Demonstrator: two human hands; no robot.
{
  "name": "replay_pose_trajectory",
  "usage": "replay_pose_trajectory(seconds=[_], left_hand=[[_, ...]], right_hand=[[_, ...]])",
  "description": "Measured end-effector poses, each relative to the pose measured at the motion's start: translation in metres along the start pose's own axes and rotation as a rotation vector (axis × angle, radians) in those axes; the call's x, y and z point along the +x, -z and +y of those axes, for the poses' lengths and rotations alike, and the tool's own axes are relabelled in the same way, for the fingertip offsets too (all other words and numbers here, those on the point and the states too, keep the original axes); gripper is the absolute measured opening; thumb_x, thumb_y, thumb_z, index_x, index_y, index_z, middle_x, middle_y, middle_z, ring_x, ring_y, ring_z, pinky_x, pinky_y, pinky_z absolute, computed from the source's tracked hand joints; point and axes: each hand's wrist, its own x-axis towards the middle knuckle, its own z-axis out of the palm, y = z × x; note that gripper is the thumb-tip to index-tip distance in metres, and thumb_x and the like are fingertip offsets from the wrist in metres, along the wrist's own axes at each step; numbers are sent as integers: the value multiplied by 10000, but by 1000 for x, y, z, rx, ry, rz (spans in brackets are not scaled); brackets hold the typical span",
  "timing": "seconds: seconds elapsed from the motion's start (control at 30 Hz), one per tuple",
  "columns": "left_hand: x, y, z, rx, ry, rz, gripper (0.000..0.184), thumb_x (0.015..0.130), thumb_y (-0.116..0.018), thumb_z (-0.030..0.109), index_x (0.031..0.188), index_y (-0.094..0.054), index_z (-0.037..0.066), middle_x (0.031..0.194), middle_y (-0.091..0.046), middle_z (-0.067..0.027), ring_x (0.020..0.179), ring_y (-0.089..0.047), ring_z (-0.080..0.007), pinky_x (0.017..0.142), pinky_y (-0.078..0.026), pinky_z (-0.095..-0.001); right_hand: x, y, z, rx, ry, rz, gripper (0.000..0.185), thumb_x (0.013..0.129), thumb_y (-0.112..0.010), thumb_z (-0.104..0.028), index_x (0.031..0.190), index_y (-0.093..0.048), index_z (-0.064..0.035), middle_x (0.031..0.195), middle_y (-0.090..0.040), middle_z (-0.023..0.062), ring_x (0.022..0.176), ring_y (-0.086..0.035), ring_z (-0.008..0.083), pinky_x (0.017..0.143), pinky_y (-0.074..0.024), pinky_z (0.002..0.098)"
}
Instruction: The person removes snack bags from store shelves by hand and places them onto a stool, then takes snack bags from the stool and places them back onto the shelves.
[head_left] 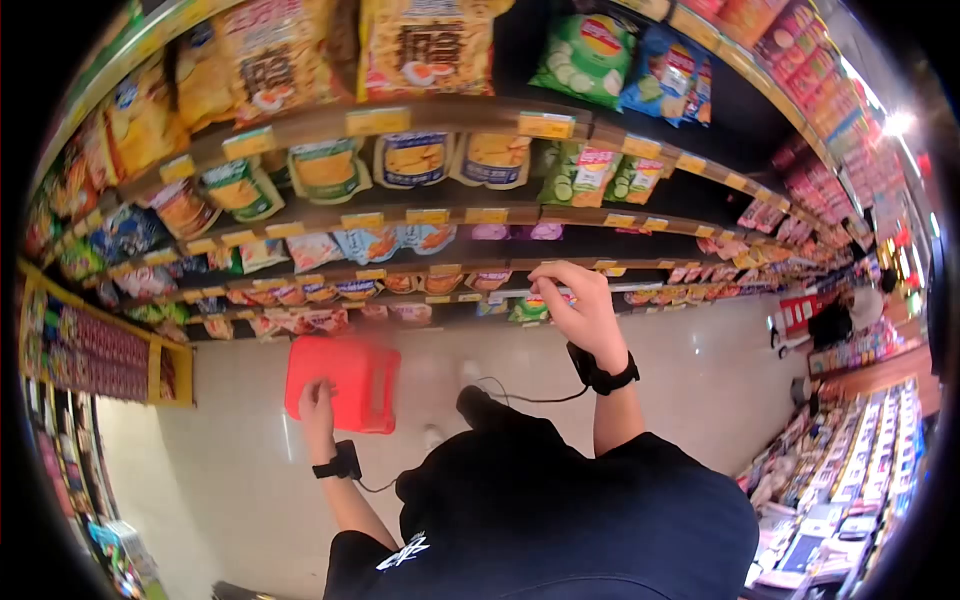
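Observation:
My left hand (318, 398) is closed at the near left side of a red shopping basket (350, 365), its fingers curled as if round the rim or handle; the exact grip is hidden. The basket looks slightly blurred. My right hand (578, 308) is raised before the lower shelves, with fingers loosely bent, a gap by the thumb and nothing visible in it. Closest behind it is a green snack bag (530, 308) on the bottom shelf. Both wrists wear black bands with cables.
Shelves ahead hold green chip bags (585, 60), yellow snack bags (428, 45) and stand-up pouches (330, 168). A yellow-framed display (170, 370) stands left. To the right are a red cart (797, 315), a person (845, 315) and a counter of goods (830, 510).

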Motion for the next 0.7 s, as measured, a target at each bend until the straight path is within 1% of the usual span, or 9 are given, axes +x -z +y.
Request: replay_pose_trajectory(seconds=[0.07,0.1,0.17,0.23,0.27,0.43,0.53,0.63,0.7], left_hand=[[4,-25,4,-74,-40,-60,183,903,-495,98,1007,-589,-19,891,-639,-98,814,-619,-175,725,-494,-295],[46,4,57,86,-129,-50,182,901,-494,93,1005,-590,-20,897,-638,-97,826,-617,-172,737,-489,-291],[44,-57,78,100,-135,-123,180,896,-492,83,1001,-593,-23,909,-636,-96,849,-613,-167,763,-479,-284],[48,-99,87,139,-284,-199,206,917,-484,131,1039,-594,6,928,-644,-68,816,-607,-134,703,-463,-254],[47,-111,98,167,-330,-261,198,894,-493,77,1032,-590,-27,948,-640,-95,919,-600,-157,850,-447,-275],[58,-197,138,56,-237,-545,212,896,-490,64,1071,-583,-9,953,-651,-85,873,-612,-149,791,-472,-263],[74,-253,160,206,-319,-578,215,880,-544,124,1048,-612,8,891,-670,-83,796,-637,-145,706,-490,-268],[109,-326,171,254,-557,-519,210,898,-551,141,1027,-593,-19,921,-658,-83,728,-644,-133,661,-498,-251],[99,-370,210,164,-467,-563,233,869,-561,114,1054,-583,-26,921,-658,-116,692,-659,-164,610,-509,-268]], right_hand=[[-3,8,-1,-78,-32,5,75,817,-564,-10,865,-619,4,759,-645,102,721,-649,188,643,-493,268],[13,-15,31,19,-8,141,72,810,-572,-11,864,-617,7,747,-638,103,702,-640,190,633,-487,268],[11,15,52,25,-99,185,75,815,-579,-24,871,-614,12,750,-640,101,707,-642,182,643,-485,265],[11,39,75,61,-207,235,86,824,-581,-36,884,-609,19,760,-645,97,723,-650,170,662,-486,259],[11,45,92,46,-207,279,91,833,-581,-43,888,-607,24,768,-650,95,733,-651,157,671,-486,252],[25,81,167,40,-295,449,113,854,-566,-54,917,-615,26,743,-650,64,707,-628,109,676,-482,230],[38,90,226,135,-311,598,130,839,-583,-84,923,-624,7,739,-655,114,709,-656,173,669,-489,261],[69,95,256,82,-299,633,246,831,-587,-97,1043,-579,28,883,-660,157,817,-657,228,728,-502,296],[90,86,289,112,-300,665,302,825,-573,-98,1094,-550,39,1002,-635,192,931,-630,276,795,-495,336]])
